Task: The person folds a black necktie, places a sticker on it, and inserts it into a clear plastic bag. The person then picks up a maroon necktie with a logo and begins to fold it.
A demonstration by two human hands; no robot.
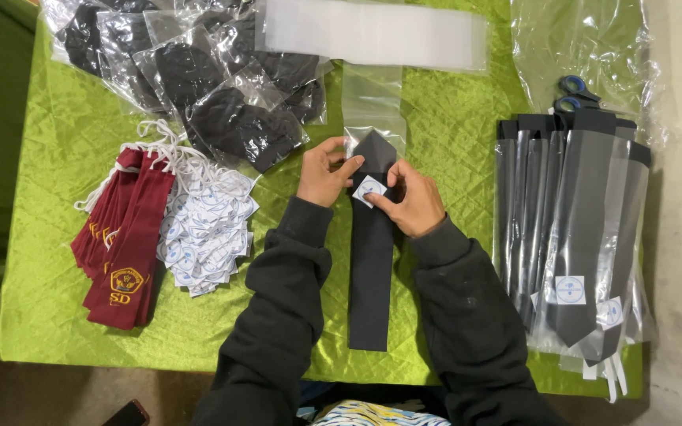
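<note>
A black tie (372, 268) lies flat near the middle of the desk (57, 134), its long axis running from the near edge straight toward the far edge, with the pointed tip at the far end and the square end close to the person's body. Both hands meet at that pointed end, so neither is clearly nearer; they flank it. The left hand (321, 172) sits just to the left of the tip, its grip pinched on the left edge of the point where it meets the mouth of a clear plastic sleeve (372, 106). The sleeve lies in line with the tie, stretching on toward the far edge, and the tip appears just inside its opening. The right hand (416, 201) rests on the tie's right side, fingers curled, thumb and forefinger pressed on a small white round-printed label (369, 190) lying on the tie below the tip. Left of the arms lie a heap of similar labels (207, 229) and maroon ties (120, 244); bagged dark ties (574, 229) are stacked toward the right edge.
</note>
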